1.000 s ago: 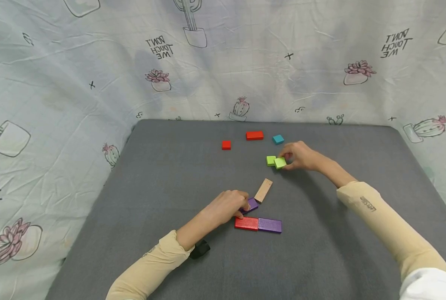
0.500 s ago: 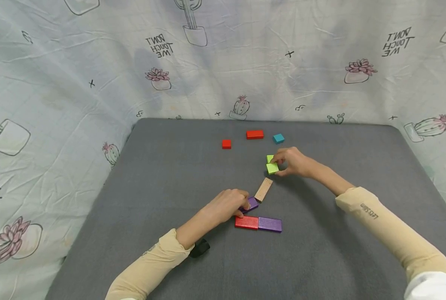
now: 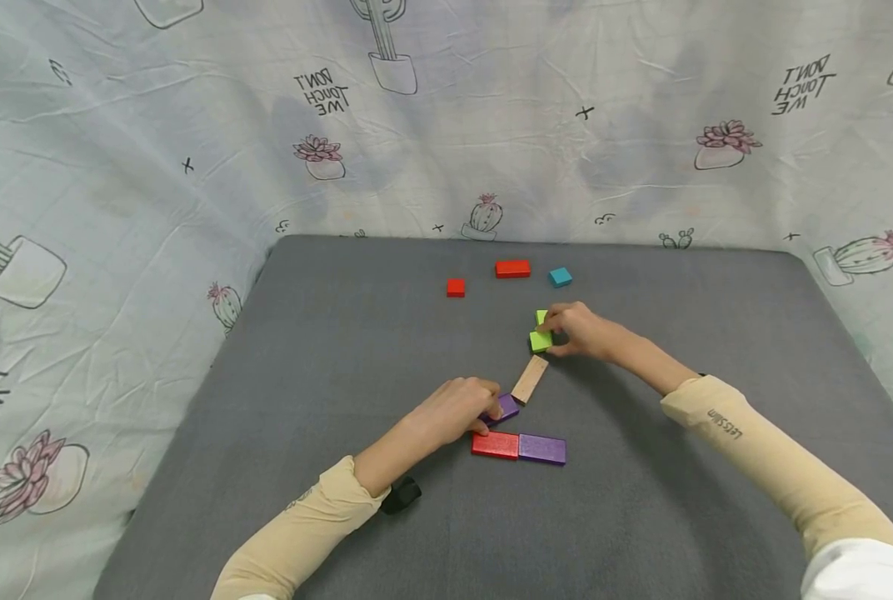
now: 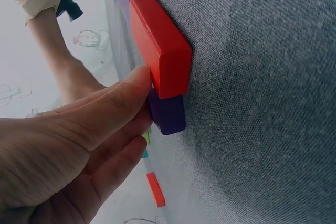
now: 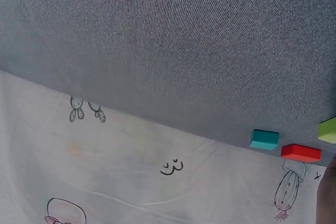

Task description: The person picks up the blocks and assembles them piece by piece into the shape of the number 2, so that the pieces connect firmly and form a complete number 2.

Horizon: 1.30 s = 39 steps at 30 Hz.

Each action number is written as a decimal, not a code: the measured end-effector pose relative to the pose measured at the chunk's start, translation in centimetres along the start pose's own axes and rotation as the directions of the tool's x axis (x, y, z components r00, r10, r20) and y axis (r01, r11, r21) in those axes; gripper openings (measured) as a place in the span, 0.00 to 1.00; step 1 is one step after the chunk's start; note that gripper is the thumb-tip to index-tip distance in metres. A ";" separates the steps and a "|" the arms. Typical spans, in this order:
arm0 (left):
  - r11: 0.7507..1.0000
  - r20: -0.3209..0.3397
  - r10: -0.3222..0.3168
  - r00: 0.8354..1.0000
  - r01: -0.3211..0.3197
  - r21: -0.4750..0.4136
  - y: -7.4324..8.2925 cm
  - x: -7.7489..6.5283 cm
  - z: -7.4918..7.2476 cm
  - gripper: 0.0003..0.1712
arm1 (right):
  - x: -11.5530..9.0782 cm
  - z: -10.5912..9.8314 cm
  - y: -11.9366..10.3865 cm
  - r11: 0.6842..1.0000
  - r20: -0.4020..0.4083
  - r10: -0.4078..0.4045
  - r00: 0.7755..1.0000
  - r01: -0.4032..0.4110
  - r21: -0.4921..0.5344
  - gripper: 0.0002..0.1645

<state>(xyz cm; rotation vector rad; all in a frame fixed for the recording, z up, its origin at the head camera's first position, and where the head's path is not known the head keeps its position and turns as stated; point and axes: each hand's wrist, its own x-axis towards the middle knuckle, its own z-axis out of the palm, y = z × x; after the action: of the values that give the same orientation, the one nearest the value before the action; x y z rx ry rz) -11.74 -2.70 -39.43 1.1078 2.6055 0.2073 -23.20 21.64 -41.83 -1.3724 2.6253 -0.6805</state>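
Note:
My left hand (image 3: pixel 450 412) pinches a purple block (image 3: pixel 506 407) between thumb and fingers, low on the table. In the left wrist view the thumb also lies against the end of a red block (image 4: pixel 157 45), which partly covers that purple block (image 4: pixel 168 114). Another purple block (image 3: pixel 542 450) sits end to end with the red one. A plain wooden block (image 3: pixel 530 380) slants up from the held purple block's corner. Beyond it my right hand (image 3: pixel 581 330) pinches a small lime green block (image 3: pixel 540 342). Just behind is a second green block (image 3: pixel 541 317), partly hidden by the fingers.
Toward the back of the grey table (image 3: pixel 326 350) lie a small red block (image 3: pixel 456 287), a longer red block (image 3: pixel 512 268) and a blue block (image 3: pixel 561 277). A patterned cloth (image 3: pixel 446 125) hangs behind the table and along its sides.
The right hand has brought the green block left and nearer, from beside the other green block to in front of it, close to the wooden block. The left hand stays put.

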 end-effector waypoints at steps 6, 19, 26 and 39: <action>1.000 0.002 0.005 1.000 -0.005 -0.001 0.0 0.1 -0.1 0.15 | 0.0 0.3 0.4 0.999 0.016 -0.032 0.999 0.032 -0.023 0.20; 1.000 -0.012 0.021 1.000 -0.021 0.008 0.0 0.2 -0.2 0.15 | -0.2 0.4 0.9 1.000 0.051 -0.003 0.999 0.003 -0.006 0.23; 1.000 -0.010 0.031 0.999 -0.031 -0.003 -0.2 0.2 -0.2 0.14 | -0.2 -0.8 1.4 1.000 -0.068 0.010 0.998 -0.009 0.007 0.26; 0.998 -0.032 0.051 0.998 -0.051 -0.025 -0.5 0.0 0.2 0.14 | 1.1 -0.9 3.4 0.974 0.015 0.197 0.980 -0.198 0.108 0.26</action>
<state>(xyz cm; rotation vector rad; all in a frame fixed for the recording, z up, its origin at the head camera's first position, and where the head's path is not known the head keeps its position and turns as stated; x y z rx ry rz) -12.04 -3.07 -39.70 1.1723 2.5966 0.2709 -26.73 22.75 -42.33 -1.0642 2.6307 -0.7787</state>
